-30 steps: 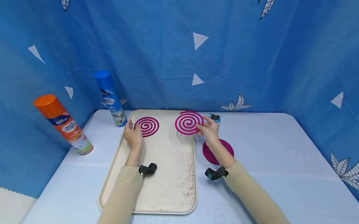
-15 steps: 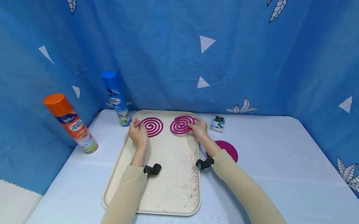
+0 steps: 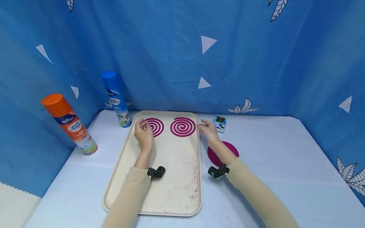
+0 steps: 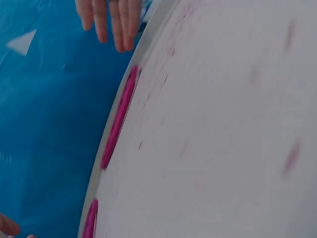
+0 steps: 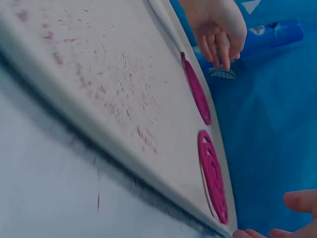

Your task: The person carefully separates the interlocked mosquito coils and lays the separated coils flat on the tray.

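A left spiral coil [image 3: 156, 126] and a right spiral coil [image 3: 182, 127], both magenta, lie side by side near the top edge of the cream tray [image 3: 173, 167], just above frame centre. The left hand [image 3: 144, 136], fingers loosely bent, grips nothing and partly hides the left one. The right hand [image 3: 208, 130], fingers relaxed and holding nothing, is beside the tray's upper right rim, near a small box [image 3: 220, 124].
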### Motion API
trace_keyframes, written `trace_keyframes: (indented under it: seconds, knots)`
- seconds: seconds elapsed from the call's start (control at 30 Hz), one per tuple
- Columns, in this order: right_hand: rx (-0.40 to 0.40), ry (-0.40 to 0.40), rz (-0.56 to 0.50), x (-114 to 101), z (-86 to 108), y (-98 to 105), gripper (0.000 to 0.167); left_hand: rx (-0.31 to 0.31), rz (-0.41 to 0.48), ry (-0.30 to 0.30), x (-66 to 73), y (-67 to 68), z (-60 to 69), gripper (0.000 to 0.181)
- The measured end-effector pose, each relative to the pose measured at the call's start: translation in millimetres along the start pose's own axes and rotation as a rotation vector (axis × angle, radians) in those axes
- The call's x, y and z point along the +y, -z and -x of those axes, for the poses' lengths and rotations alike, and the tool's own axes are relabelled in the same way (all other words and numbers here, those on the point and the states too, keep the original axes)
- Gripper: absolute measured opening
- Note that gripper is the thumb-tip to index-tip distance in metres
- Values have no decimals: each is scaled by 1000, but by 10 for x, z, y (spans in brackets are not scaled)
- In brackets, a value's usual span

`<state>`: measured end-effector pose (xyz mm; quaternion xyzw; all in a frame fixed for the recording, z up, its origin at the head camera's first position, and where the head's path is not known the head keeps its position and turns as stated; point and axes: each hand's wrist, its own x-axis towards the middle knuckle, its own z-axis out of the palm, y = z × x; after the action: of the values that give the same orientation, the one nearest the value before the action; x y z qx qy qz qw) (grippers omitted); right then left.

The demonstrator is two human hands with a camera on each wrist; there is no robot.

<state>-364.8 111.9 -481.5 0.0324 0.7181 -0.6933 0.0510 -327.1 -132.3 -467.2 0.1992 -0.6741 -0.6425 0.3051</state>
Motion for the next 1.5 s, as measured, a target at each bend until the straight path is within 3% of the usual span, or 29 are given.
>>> trace_keyframes:
  seconds: [0.1, 0.23, 0.33, 0.5, 0.57, 0.63, 0.77, 0.8, 0.97, 1.13, 1.37, 1.5]
  knots:
    - [23, -27, 57, -297, 386, 151, 53, -103, -15, -7, 78, -120, 152, 28]
    - [41, -33, 141, -356, 663, 472, 50, -306, 2, 26, 243, -281, 492, 26]
    - [85, -45, 227, -324, 842, 704, 48, -509, -6, 74, 371, -380, 794, 30]
    - [133, -54, 411, -194, 1044, 998, 49, -957, -229, 127, 511, -466, 1199, 46]
    - [109, -51, 469, -126, 1111, 1047, 50, -1087, -326, 98, 449, -493, 1298, 55]
    - [78, -38, 494, -69, 1169, 1058, 52, -1162, -363, 110, 428, -499, 1397, 62]
    - [64, -37, 479, -4, 1247, 1018, 52, -1197, -351, 144, 371, -522, 1564, 69]
    - [78, -44, 455, 1, 1252, 1008, 52, -1187, -329, 179, 423, -508, 1610, 67]
    - [142, -119, 323, -6, 1190, 1023, 51, -1073, -226, 236, 389, -550, 1677, 58]
    - [129, -169, 238, 13, 1108, 1054, 56, -985, -217, 251, 351, -564, 1651, 49]
    - [138, -35, 512, 68, 1188, 991, 61, -1036, -231, 201, 330, -549, 1727, 56]
    - [129, -15, 531, 38, 1256, 942, 61, -1021, -209, 174, 346, -514, 1810, 58]
